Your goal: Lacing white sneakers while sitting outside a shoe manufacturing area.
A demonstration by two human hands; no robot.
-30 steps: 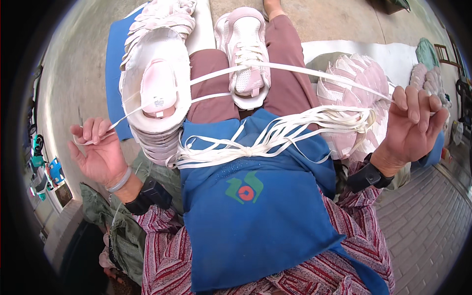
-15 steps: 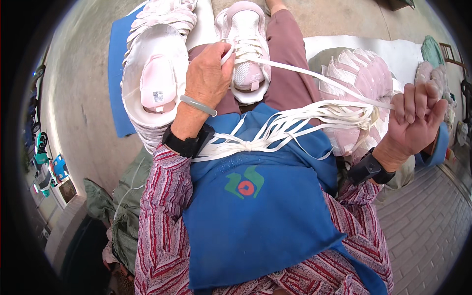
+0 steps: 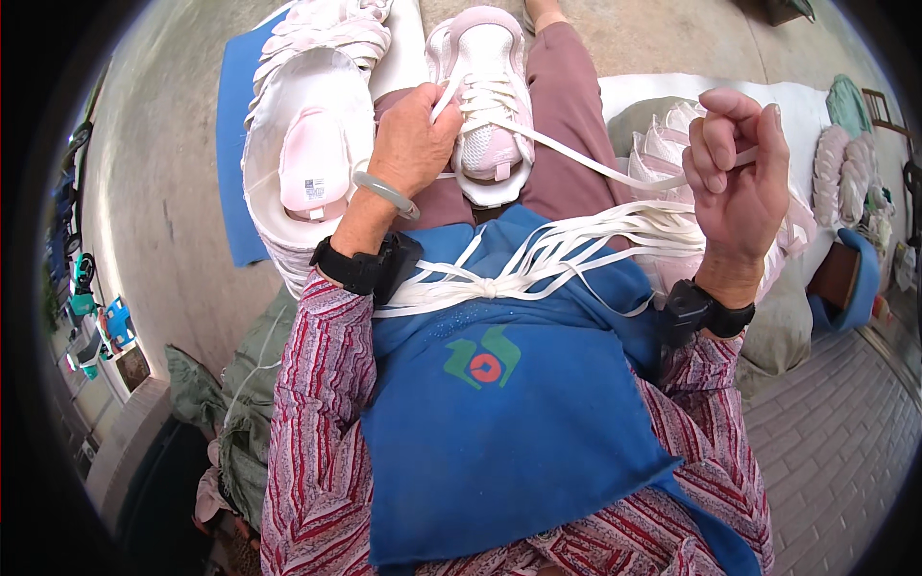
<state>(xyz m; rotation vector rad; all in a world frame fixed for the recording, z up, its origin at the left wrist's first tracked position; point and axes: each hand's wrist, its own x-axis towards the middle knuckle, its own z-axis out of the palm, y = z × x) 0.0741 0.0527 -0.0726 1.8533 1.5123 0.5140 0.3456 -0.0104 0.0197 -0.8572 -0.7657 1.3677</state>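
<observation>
A white and pink shoe upper [image 3: 488, 144] lies between my knees, partly laced, with its heel toward me. My left hand [image 3: 408, 144] is closed beside its left edge, pinching one part of a white shoelace. From the upper's right side another length of shoelace [image 3: 591, 165] runs slightly slack to my right hand [image 3: 735, 182], which is raised with fingers curled and the lace between thumb and fingers. Across my lap, on a blue apron [image 3: 499, 451], rests a knotted bundle of white shoelaces [image 3: 538, 264].
Nested shoe uppers [image 3: 259, 182] form a long stack at the left, over a blue sheet [image 3: 230, 154]. More pink and white uppers [image 3: 663, 144] sit behind my right hand. A blue container [image 3: 850, 298] and further uppers [image 3: 843, 168] stand at the far right.
My right hand has moved left, toward the shoe upper, and turned more upright. The shoelace it holds now sags slightly. My left hand stays nearly in place.
</observation>
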